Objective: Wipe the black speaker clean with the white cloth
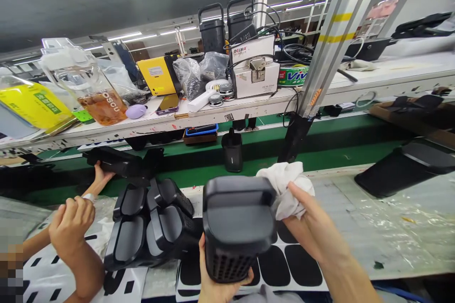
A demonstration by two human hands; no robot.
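Note:
Held up in front of me is a black housing with a carry handle and a perforated grille (239,222), its smooth end tilted toward me. My left hand (220,286) grips it from below, the fingers wrapped round its lower part. A crumpled white cloth (284,187) is pinched in my right hand (302,215), close against the housing's upper right side. Beneath the housing lies a sheet of black rounded pads (273,265). Several similar black housings (130,239) stand together just left of my left hand.
Beside me at left, a co-worker's hands (73,218) are near the group; one touches a black unit on the green conveyor belt (192,165). Another black housing (232,151) stands on the belt. A metal post (323,38) rises right of centre. One more housing (401,170) lies at right.

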